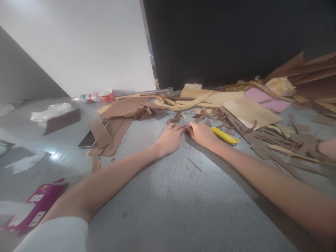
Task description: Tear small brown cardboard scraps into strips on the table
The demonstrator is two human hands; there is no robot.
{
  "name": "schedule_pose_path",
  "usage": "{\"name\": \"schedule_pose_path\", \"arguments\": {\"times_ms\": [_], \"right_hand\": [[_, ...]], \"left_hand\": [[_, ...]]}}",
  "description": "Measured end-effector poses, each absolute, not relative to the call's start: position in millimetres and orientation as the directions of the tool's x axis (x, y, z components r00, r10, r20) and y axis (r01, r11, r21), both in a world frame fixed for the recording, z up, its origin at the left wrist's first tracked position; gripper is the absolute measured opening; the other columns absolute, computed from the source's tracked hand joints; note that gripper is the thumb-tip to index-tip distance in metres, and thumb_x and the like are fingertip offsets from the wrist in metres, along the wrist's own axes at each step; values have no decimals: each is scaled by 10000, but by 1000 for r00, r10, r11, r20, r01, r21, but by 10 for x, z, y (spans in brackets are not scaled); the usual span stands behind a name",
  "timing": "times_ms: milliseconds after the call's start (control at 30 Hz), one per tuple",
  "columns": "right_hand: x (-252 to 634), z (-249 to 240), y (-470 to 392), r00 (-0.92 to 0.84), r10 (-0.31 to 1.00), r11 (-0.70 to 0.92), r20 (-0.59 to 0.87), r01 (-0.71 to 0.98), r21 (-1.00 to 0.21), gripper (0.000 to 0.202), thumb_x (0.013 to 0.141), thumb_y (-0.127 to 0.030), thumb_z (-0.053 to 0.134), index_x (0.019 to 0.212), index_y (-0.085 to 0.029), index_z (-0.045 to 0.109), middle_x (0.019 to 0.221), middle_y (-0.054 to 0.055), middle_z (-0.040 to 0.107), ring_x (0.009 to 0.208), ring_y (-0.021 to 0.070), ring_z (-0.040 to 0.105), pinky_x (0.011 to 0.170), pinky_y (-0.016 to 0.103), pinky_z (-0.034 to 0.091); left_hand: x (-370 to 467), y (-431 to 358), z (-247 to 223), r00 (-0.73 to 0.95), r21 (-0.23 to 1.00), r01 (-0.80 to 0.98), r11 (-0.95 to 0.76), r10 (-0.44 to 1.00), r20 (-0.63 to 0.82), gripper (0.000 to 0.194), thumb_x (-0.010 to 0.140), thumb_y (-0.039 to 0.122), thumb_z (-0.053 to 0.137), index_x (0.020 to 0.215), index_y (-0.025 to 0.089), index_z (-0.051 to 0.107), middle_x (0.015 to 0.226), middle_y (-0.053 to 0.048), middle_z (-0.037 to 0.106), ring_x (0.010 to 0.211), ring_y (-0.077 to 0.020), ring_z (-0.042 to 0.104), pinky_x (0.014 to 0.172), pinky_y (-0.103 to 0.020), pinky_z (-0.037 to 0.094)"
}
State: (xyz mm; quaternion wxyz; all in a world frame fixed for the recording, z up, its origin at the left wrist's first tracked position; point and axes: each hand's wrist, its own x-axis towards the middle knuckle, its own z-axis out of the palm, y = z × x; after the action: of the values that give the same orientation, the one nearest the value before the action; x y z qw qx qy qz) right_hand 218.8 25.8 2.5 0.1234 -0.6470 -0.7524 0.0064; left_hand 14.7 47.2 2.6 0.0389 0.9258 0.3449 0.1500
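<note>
My left hand (172,137) and my right hand (201,133) meet at the fingertips low over the grey tabletop (168,203). Their fingers are closed in a pinch on a small brown paper strip (186,128), mostly hidden by the fingers. Just beyond lie torn and cut brown paper scraps (202,114). A yellow-handled tool (225,135) rests right beside my right hand and forearm; its working end is hidden.
Brown sheets (123,106) and a phone (88,139) lie left, near a red paper cup (106,96) and a purple tissue packet (39,206). Pink paper (265,99) and brown strips (288,157) spread right, where another person's hand (328,147) shows. A dark panel (236,42) stands behind.
</note>
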Motion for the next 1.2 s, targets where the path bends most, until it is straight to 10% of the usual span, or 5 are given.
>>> {"name": "schedule_pose_path", "arguments": {"times_ms": [1200], "right_hand": [[2175,7,250,-191,954,229,233,961,-152,282,1132,-321,496,1105,-166,730,980,147,818,916,286,736,840,351,426]], "left_hand": [[140,480,-26,678,157,662,-733,675,292,462,1032,136,467,1432,152,699,1507,-130,674,1401,-310,544,1283,-495,438]]}}
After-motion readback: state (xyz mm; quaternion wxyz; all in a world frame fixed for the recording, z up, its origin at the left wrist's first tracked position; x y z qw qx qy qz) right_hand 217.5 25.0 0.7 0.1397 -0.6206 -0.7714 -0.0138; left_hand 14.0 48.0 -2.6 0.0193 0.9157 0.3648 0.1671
